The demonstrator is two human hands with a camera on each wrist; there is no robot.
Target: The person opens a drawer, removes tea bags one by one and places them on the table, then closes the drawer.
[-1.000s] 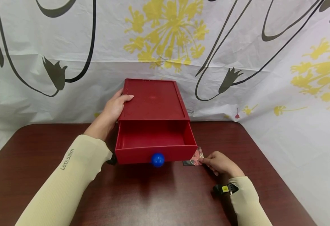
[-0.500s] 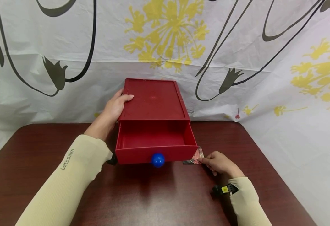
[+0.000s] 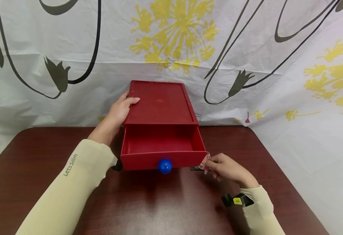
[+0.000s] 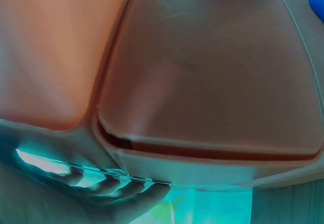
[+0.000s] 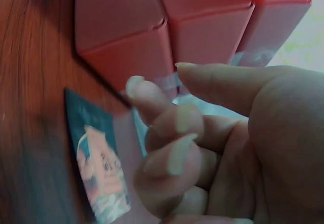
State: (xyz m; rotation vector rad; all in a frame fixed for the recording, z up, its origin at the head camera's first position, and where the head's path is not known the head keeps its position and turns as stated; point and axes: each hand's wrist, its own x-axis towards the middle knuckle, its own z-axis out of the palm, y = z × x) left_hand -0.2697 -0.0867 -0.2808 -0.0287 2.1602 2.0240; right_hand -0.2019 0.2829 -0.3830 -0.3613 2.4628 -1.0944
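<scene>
Red plastic drawer unit (image 3: 159, 102) sat on the counter, roughly mid-view, back end near the hanging sheet. Its 1 drawer (image 3: 143, 161) stood partly out of the housing, inner floor and both side walls visible. Round blue knob (image 3: 165, 166) on the front panel, about centered.

Flat printed card (image 5: 104, 173) lay on the counter just beside the drawer's front right corner; the head view had it partly hidden by the front panel and the fingers. Dark edge, pale and pinkish print; lettering too blurred to read.

Left hand (image 3: 120, 111) was on the housing's left side: thumb over the top edge, 4 fingers along the side wall per the left wrist view. Grip state: clasping the unit by that edge.

Right hand (image 3: 225, 168) was low by the card, right of the drawer front. Grip state: loosely bent fingers, thumb tip apart from them, nothing held. Couldn't tell whether any fingertip touched the card.

Further out: cream sleeves (image 3: 74, 184) on both arms, dark lettering on the left. Black strap (image 3: 245, 199) with a yellow label at the right wrist. Counter (image 3: 156, 209) was dark reddish-brown wood grain, glossy. White sheet (image 3: 115, 42) behind, printed with yellow flower bursts and grey tulip shapes.
</scene>
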